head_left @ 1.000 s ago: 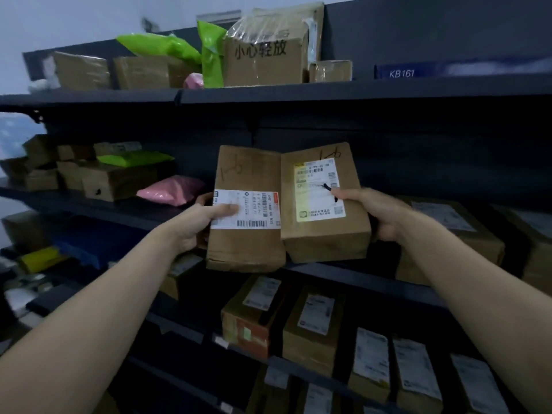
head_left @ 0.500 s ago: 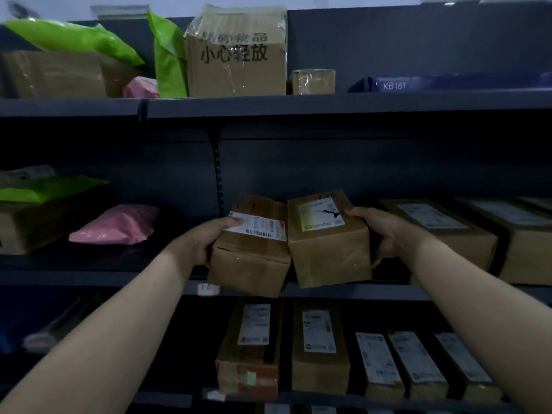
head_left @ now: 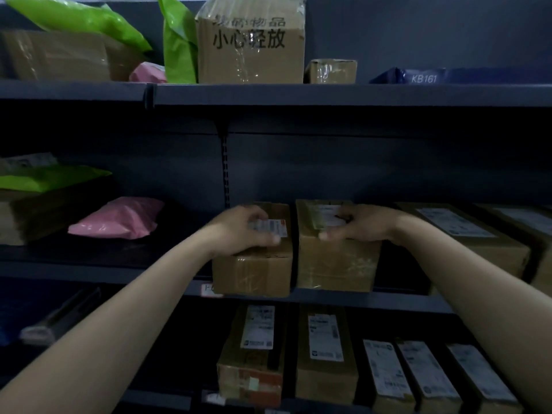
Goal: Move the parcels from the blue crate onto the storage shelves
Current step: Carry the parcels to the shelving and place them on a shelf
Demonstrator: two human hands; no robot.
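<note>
Since the earlier frame, two brown cardboard parcels have been lowered onto the front edge of the dark metal middle shelf (head_left: 89, 271). The left parcel (head_left: 254, 271) is clasped from above by the left hand (head_left: 239, 230), the right parcel (head_left: 336, 262) by the right hand (head_left: 357, 224). Placement appears nearly complete; release, perhaps after a push rearward, is called for next.

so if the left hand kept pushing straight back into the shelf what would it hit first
Probably nothing before the shelf's dark back panel: the space behind the left hand and its box looks free, though it is dim and depth is unclear.
</note>
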